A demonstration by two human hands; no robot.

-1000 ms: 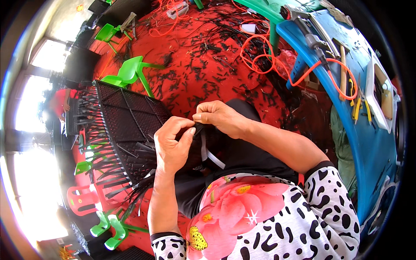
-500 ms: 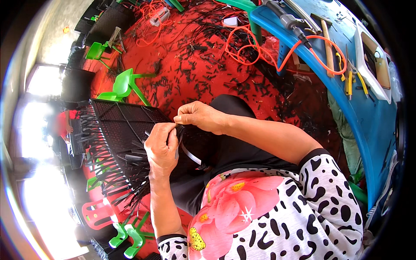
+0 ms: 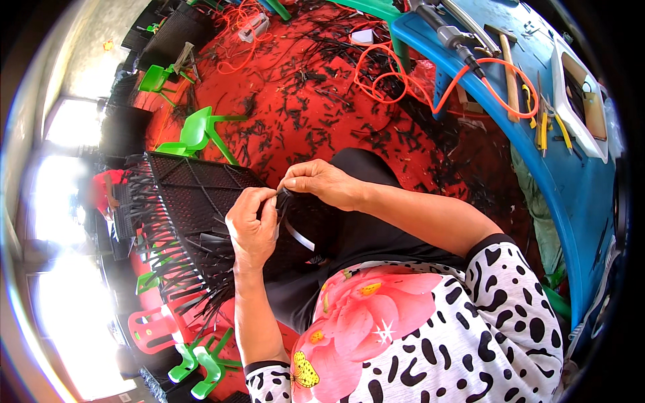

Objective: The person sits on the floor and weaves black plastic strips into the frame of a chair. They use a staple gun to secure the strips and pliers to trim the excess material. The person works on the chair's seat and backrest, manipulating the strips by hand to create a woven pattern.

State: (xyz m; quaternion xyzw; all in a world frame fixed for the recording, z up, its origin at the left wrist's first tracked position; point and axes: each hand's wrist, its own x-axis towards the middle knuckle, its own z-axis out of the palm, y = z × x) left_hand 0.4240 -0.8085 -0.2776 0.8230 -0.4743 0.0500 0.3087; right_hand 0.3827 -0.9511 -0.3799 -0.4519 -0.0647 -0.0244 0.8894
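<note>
Both my hands meet in front of me, above a black woven panel with a fringe of loose black strips along its left side. My left hand pinches one end of a short dark strip, thumb against curled forefinger. The other end is pinched by my right hand, which comes in from the right. Just below the fingers a pale, shiny strip curves down toward my lap. My palms hide part of the panel's near edge.
At the right stands a blue table with a hammer, pliers, a white tray and a tool on an orange hose. Black scraps litter the red floor. Green chairs and a person in red are at left.
My fingertips have drawn slightly apart, so a little more of the dark strip shows between them. The whole view has shifted slightly. Both pinches hold.
</note>
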